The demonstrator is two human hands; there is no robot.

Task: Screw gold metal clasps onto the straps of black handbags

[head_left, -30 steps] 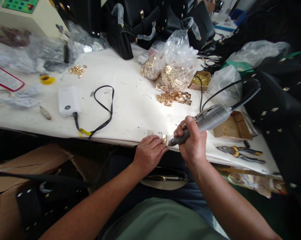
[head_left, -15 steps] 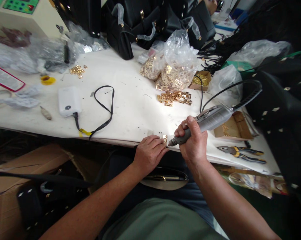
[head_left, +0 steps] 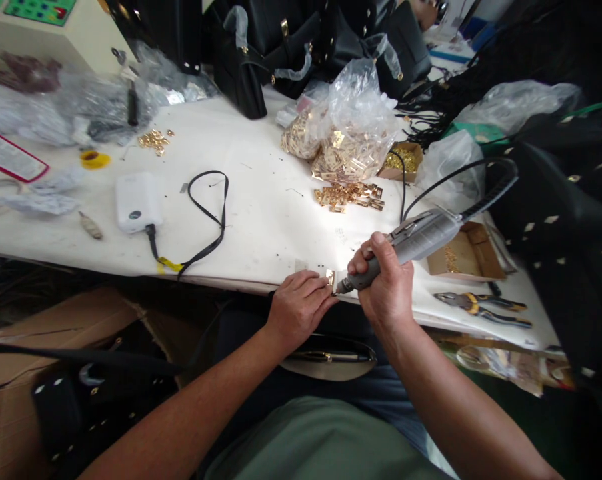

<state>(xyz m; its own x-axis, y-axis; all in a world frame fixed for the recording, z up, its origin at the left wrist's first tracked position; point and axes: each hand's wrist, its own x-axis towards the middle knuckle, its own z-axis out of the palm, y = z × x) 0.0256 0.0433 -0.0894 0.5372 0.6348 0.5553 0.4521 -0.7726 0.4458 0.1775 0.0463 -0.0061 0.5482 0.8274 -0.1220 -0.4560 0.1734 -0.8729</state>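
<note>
My right hand (head_left: 388,283) is wrapped round a grey electric screwdriver (head_left: 428,233), which tilts down to the left with its cable rising behind. Its tip meets the work at the front edge of the table, right beside my left fingertips. My left hand (head_left: 301,307) is closed, fingers together, holding a small gold metal fitting (head_left: 330,275) at that edge. Most of what lies under those fingers is hidden. Below, across my lap, rests a dark bag (head_left: 331,360) with a light rim and a zip.
Loose gold fittings (head_left: 348,195) lie before a clear plastic bag (head_left: 353,147) full of them. At right are a cardboard box (head_left: 468,257) of small gold parts and pliers (head_left: 481,307). A white power bank (head_left: 139,200) with a black cable sits left; black handbags (head_left: 241,73) stand behind.
The screwdriver and my right hand have shifted very slightly left, and the cable loop has moved a little. My left hand stays in place on the fitting.
</note>
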